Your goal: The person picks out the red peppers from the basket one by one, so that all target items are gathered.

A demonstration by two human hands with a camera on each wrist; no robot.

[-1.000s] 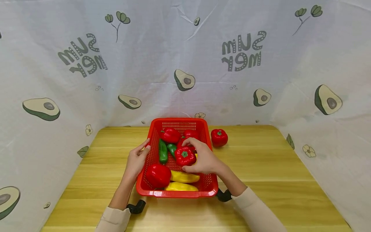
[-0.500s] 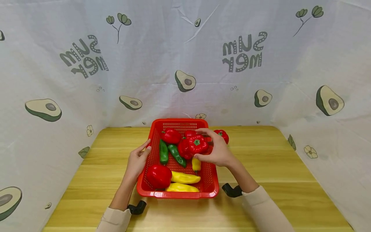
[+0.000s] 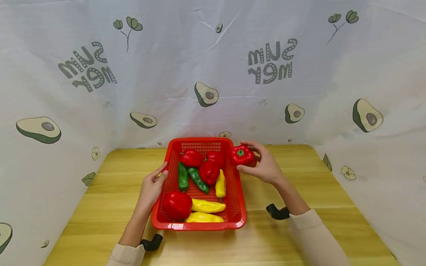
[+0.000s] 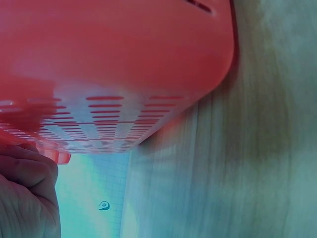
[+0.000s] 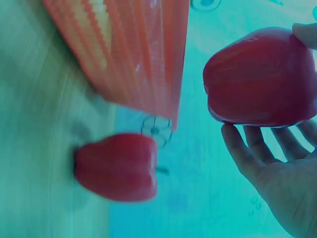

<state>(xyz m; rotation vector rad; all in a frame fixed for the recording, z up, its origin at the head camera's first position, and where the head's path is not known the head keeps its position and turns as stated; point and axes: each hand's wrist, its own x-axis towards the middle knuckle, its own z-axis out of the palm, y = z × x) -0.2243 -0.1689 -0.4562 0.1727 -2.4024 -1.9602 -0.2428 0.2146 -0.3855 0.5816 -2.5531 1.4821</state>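
My right hand (image 3: 266, 166) holds a red bell pepper (image 3: 242, 155) between thumb and fingers, raised over the right rim of a red plastic basket (image 3: 199, 226). The right wrist view shows this pepper off the table, thumb on one side and fingers on the other. My left hand (image 3: 151, 188) grips the basket's left rim, with the thumb at the inner side. Inside the basket lie several red bell peppers (image 3: 178, 205), two green peppers (image 3: 182, 176) and three yellow peppers (image 3: 208, 206). Another red bell pepper (image 5: 119, 167) stands on the table right of the basket, mostly hidden in the head view.
The basket stands on a wooden table (image 3: 293, 229). A white cloth (image 3: 173, 66) printed with avocados hangs behind and along both sides. Black pieces (image 3: 277, 212) are fixed at both wrists.
My right hand has carried the red bell pepper from inside the basket up and rightward to its right rim. The left hand keeps its grip on the basket. The head view has shifted slightly.
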